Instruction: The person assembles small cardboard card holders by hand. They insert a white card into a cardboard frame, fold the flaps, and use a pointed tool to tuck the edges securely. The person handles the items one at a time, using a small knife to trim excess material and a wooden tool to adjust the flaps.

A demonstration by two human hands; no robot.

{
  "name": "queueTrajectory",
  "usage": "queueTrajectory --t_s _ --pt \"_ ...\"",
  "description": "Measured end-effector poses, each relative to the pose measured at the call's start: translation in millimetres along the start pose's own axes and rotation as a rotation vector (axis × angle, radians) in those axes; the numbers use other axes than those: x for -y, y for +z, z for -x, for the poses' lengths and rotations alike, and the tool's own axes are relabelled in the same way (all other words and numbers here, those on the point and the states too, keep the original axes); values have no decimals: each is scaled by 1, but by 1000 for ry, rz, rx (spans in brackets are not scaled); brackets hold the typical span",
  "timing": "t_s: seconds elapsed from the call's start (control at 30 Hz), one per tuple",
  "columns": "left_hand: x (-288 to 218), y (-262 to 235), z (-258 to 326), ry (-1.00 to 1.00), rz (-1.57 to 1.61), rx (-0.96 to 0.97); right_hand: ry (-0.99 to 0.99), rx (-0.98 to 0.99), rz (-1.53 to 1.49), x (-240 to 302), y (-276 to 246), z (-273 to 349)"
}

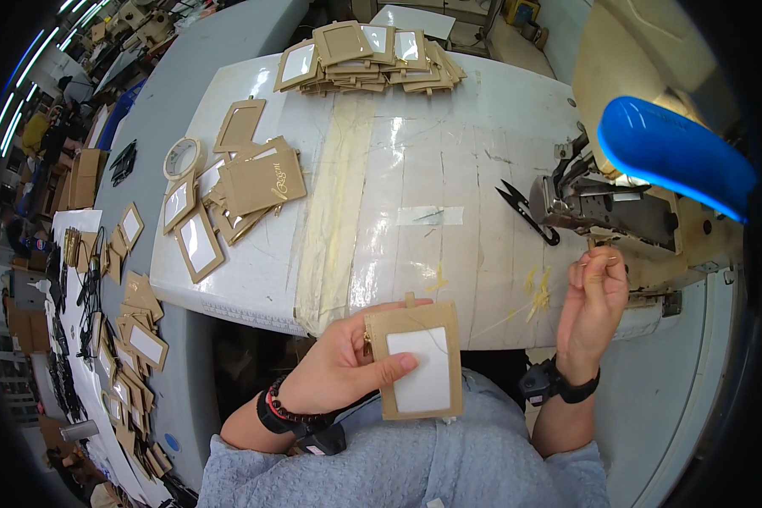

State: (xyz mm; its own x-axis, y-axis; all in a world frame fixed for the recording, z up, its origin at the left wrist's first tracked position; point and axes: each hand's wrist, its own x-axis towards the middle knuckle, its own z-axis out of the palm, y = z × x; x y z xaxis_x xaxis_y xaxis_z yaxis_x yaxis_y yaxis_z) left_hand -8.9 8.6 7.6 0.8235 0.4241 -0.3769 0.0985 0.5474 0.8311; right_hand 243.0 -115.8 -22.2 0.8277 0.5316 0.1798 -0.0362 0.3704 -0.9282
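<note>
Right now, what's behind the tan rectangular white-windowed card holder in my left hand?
Your left hand curls behind the tan card holder, thumb in front; a blue textured shirt shows past its lower edge. Its back and the fingers it covers are hidden.

Left hand [334,368]: gripping, thumb [391,370] extended rightward, rest of hand partly hidden. Right hand [597,256]: farther forward, well apart from left; fingers [614,269] curled, tips gathered together. Left forearm [245,427] angled inward behind its hand; right forearm [560,430] nearly straight.

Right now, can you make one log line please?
left hand: holding tan card holder | right hand: fingers pinched near sewing machine | black snips: on table
</note>
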Motion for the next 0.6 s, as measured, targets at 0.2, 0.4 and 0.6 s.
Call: queueTrajectory --t_s 0.2,0.4,0.6 --pt "16 -27 -25 184 -408 -200 52 178 351 -8 12 16" --pt "-1 -7 -28 634 -1296 -501 274 384 246 -10 25 24" --pt "-1 33 -53 443 -475 14 208 439 209 0 39 31"
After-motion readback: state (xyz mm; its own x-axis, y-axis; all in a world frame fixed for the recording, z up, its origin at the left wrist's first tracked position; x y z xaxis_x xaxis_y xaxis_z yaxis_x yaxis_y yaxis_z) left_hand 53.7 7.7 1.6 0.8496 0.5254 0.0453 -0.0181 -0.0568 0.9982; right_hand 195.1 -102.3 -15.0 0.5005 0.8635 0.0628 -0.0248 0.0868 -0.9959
